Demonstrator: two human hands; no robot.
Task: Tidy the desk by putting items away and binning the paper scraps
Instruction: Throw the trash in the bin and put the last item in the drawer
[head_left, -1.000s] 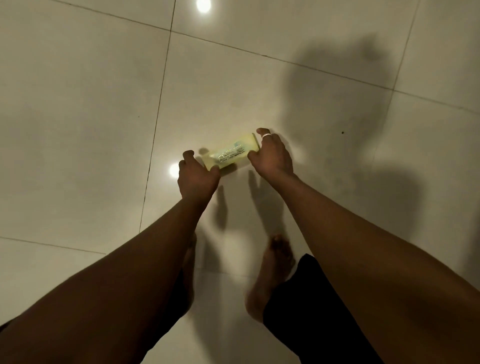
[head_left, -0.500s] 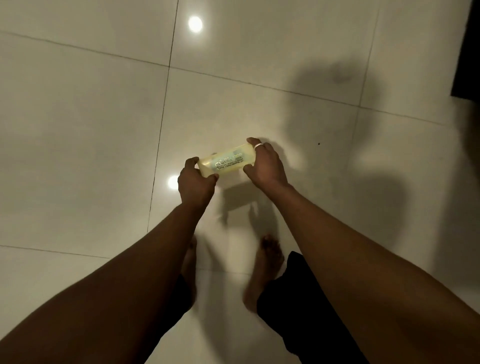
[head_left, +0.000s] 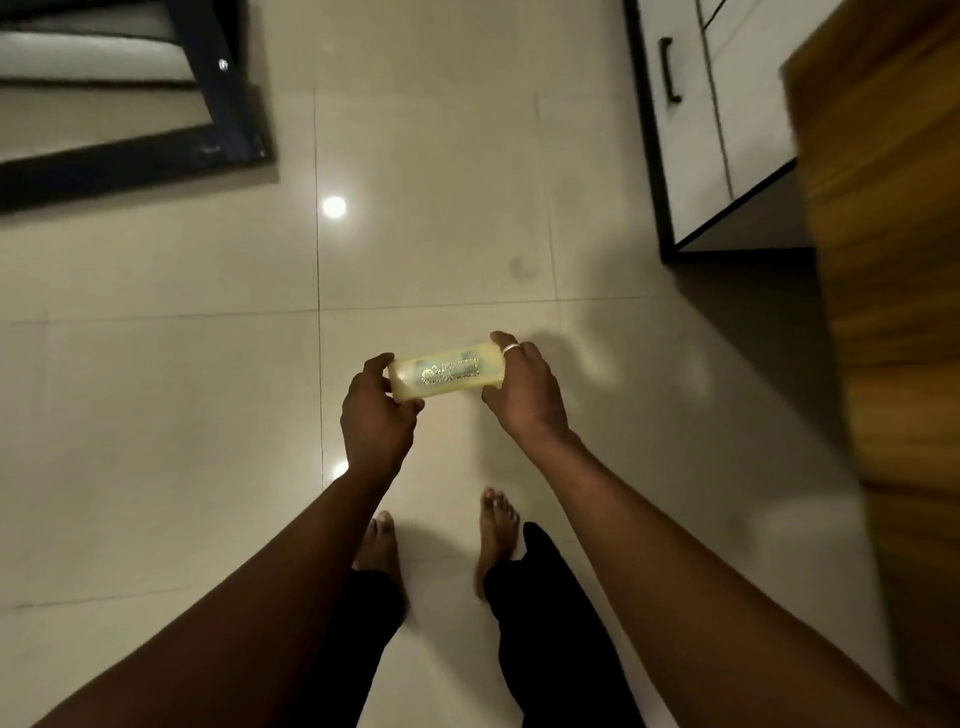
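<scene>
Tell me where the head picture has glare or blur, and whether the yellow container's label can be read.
Head view: dim light; two bright glare spots on the glossy tile floor; the wooden panel at right is smeared by blur; the yellow container, gripped by left hand and right hand, is sharper, yet its label is unreadable.

Head view, looking down. A person is standing barefoot on a glossy tiled floor (head_left: 156, 415). The left grip (head_left: 374, 415) and the right grip (head_left: 524, 389) are holding a pale yellow container (head_left: 447, 371) level between them, one at each end, with fingers curling round it. Its printed label is facing up, the text too blurred to read. A ring (head_left: 511, 348) is showing on the right grip. A dark frame (head_left: 223, 104) is lying at upper left. A white cabinet (head_left: 696, 130) with a dark handle (head_left: 670, 70) is standing at upper right, beside a blurred wooden surface (head_left: 893, 260).
</scene>
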